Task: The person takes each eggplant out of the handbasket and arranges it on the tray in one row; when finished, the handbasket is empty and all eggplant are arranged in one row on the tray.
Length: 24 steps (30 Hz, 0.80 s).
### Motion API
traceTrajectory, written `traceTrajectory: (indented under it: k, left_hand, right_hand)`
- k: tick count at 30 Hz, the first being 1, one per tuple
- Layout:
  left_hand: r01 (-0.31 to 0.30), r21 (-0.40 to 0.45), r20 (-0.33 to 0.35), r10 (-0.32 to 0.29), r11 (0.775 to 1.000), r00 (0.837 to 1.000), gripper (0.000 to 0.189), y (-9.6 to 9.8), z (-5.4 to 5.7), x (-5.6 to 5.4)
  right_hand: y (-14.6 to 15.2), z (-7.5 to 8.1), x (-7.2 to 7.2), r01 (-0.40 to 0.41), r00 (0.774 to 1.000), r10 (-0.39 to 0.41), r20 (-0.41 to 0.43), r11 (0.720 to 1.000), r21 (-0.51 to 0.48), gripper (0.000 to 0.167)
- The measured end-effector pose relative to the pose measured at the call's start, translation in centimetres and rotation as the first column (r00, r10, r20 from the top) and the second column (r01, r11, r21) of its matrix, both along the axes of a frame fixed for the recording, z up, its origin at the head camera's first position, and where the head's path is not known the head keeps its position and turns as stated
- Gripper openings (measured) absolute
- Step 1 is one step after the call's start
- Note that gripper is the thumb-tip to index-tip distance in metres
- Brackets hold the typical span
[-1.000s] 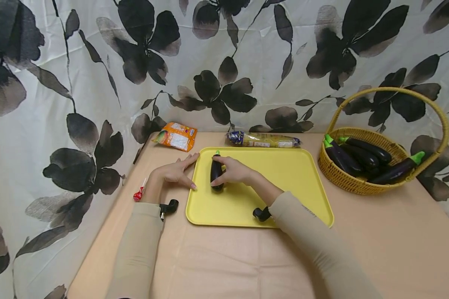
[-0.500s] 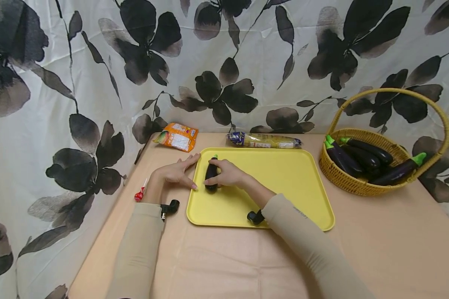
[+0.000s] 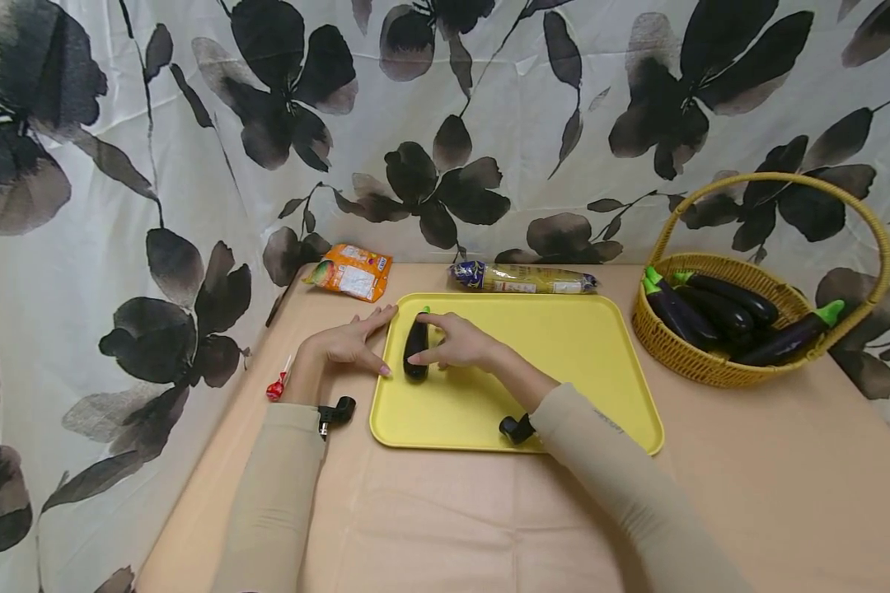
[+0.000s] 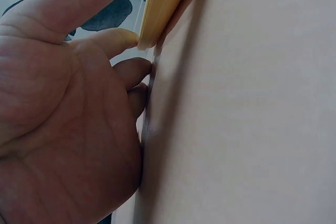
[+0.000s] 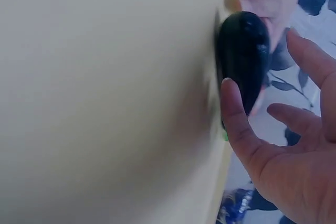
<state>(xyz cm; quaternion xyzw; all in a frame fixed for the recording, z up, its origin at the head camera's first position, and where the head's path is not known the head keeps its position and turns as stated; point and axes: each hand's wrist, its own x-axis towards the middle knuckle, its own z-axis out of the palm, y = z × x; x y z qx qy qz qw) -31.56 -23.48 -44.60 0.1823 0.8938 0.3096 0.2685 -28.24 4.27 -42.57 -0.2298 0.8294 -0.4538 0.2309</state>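
A dark purple eggplant [image 3: 416, 352] with a green stem lies lengthwise near the left side of the yellow tray [image 3: 541, 362]. Over it my right hand [image 3: 461, 341] is spread. In the right wrist view one fingertip is at the eggplant [image 5: 244, 51], while the thumb [image 5: 310, 59] stands apart from it. My left hand [image 3: 343, 343] rests at the tray's left edge, fingers extended; in the left wrist view a fingertip meets the tray rim [image 4: 163, 9] and the palm [image 4: 68, 108] faces the camera.
A wicker basket [image 3: 712, 375] with a tall handle holds several eggplants at the right. Behind the tray lie an orange snack bag [image 3: 352, 272] and a yellow-and-blue package [image 3: 522, 278]. A red lollipop [image 3: 275, 389] is beside the left wrist.
The eggplant has shifted left across the tray with my right hand. Since half a second ago the right fingers have loosened and the hand has drawn slightly rightward. My left hand stays put.
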Motion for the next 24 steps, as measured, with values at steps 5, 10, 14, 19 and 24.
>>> traceTrajectory:
  k: [5, 10, 14, 19, 24]
  left_hand:
    - [0.01, -0.002, -0.018, -0.01, 1.0, 1.0, 0.135, -0.1, 0.0, 0.1]
    - [0.009, -0.008, -0.032, -0.009, 1.0, 0.999, 0.136, 0.0, 0.3, 0.3]
    - [0.009, -0.009, -0.036, -0.01, 1.0, 0.999, 0.135, 0.0, 0.2, 0.4]
    - [0.01, -0.008, -0.039, -0.01, 1.0, 0.999, 0.135, -0.1, 0.0, 0.5]
    - [0.005, -0.017, -0.044, -0.006, 1.0, 0.999, 0.135, -0.1, 0.2, 0.6]
  right_hand:
    - [1.7, 1.8, 1.0, -0.03, 0.992, 0.031, -0.125, 0.999, 0.01, 0.083]
    - [3.8, 4.2, 2.9, -0.033, 0.956, 0.033, -0.293, 0.999, 0.005, 0.077]
    - [5.8, 5.4, 4.4, -0.034, 0.9, 0.031, -0.435, 0.999, 0.0, 0.073]
    - [8.8, 6.1, 5.9, -0.013, 0.82, 0.015, -0.572, 1.0, 0.006, 0.07]
    - [11.4, 6.4, 6.9, 0.033, 0.77, -0.036, -0.637, 0.999, -0.017, 0.068]
